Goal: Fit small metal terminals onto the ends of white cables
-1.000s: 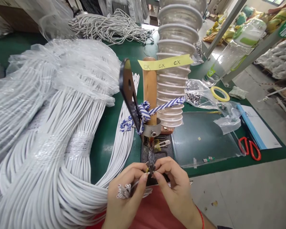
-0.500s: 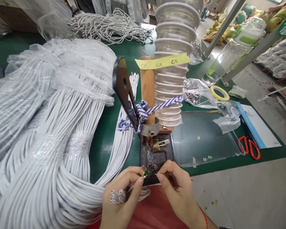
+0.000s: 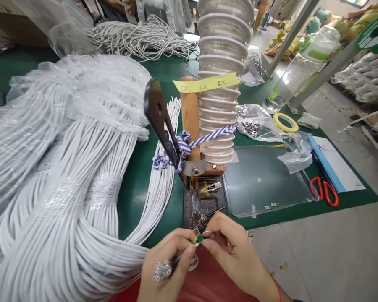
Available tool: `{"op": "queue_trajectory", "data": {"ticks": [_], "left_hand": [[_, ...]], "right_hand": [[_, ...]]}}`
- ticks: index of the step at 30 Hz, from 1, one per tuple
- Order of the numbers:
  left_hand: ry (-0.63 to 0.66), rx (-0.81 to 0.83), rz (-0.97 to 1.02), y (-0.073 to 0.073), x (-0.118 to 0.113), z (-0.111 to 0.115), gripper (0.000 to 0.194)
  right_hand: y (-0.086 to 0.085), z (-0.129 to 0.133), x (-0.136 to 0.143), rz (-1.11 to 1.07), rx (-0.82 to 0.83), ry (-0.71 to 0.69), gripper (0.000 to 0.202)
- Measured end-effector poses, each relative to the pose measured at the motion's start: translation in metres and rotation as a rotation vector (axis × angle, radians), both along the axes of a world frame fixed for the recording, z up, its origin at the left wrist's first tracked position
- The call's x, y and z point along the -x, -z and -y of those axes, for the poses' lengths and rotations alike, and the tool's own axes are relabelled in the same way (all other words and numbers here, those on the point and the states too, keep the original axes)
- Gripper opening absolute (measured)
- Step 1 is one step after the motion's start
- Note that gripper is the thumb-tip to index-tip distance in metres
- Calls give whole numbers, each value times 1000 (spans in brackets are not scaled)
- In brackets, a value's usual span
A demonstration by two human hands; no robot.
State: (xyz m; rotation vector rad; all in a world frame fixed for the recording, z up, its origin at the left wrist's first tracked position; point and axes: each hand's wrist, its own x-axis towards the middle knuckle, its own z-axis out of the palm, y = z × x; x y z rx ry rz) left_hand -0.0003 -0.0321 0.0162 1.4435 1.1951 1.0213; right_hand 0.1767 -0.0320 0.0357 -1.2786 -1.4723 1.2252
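Note:
Between thumb and forefinger, my left hand (image 3: 170, 262) pinches a small green circuit board (image 3: 199, 238) with a metal connector on it. White cables (image 3: 162, 271) also run through that hand, their cut ends showing above the palm. My right hand (image 3: 233, 251) is closed close against the board's right side. A thin silvery wire (image 3: 208, 231) shows at its fingertips; its other end is hidden. Just beyond the hands, a soldering iron with a wooden handle (image 3: 190, 119) points down over a dark, residue-covered block (image 3: 208, 205), tied with blue-and-white rope (image 3: 212, 136).
Large bundles of white cable (image 3: 63, 218) fill the left side. A clear ribbed hose (image 3: 222, 63) rises behind the iron. Rightward lie a clear sheet (image 3: 245, 180) with small boards (image 3: 271, 206), red-handled scissors (image 3: 324, 191), yellow tape (image 3: 285, 122) and a bottle (image 3: 299, 71).
Both hands have shifted slightly down and toward me, away from the dark block. My right fingertips have closed in on the circuit board in my left hand. The view has turned slightly.

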Motion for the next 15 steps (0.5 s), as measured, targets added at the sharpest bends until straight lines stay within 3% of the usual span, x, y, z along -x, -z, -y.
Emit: {"op": "queue_trajectory", "data": {"ticks": [3, 8, 15], "left_hand": [[59, -1, -4, 0, 3, 0, 23], [-28, 32, -15, 1, 1, 0, 25], [15, -85, -181, -3, 2, -10, 26]], "right_hand": [[0, 1, -4, -52, 73, -20, 6], [3, 4, -3, -107, 137, 37, 1], [5, 1, 6, -9, -74, 126, 16]]}}
